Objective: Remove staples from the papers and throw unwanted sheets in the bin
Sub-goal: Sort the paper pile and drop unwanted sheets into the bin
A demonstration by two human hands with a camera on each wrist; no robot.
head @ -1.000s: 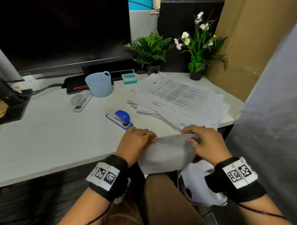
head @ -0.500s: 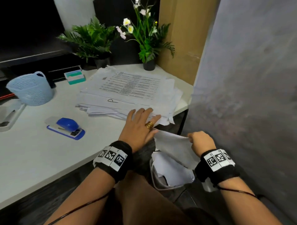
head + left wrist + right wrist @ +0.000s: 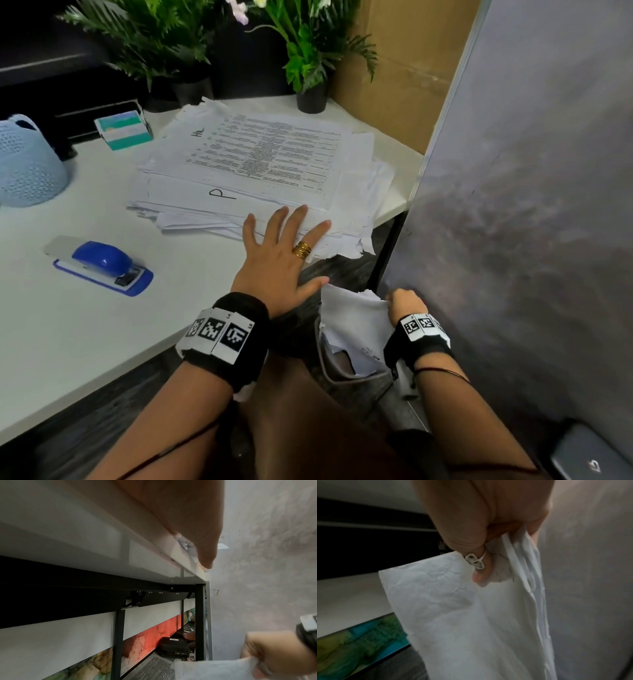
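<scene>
My right hand (image 3: 404,303) grips a bunch of crumpled white sheets (image 3: 352,318) by their top edge, holding them over the grey bin (image 3: 334,373) beside the desk. In the right wrist view the sheets (image 3: 471,615) hang down from my curled fingers (image 3: 481,573). My left hand (image 3: 284,246) lies flat with straight, spread fingers on the near edge of the paper stack (image 3: 260,171) on the white desk (image 3: 85,325). A blue stapler (image 3: 102,263) sits left of that hand.
A grey partition (image 3: 531,205) stands close on the right, right beside the bin. A light blue basket (image 3: 27,164), a small teal box (image 3: 123,128) and two potted plants (image 3: 308,51) stand at the back of the desk. Black desk legs (image 3: 118,642) show underneath.
My left hand let go of the sheets and moved up onto the paper stack. My right hand carried the sheets down and right, lowering them over the bin.
</scene>
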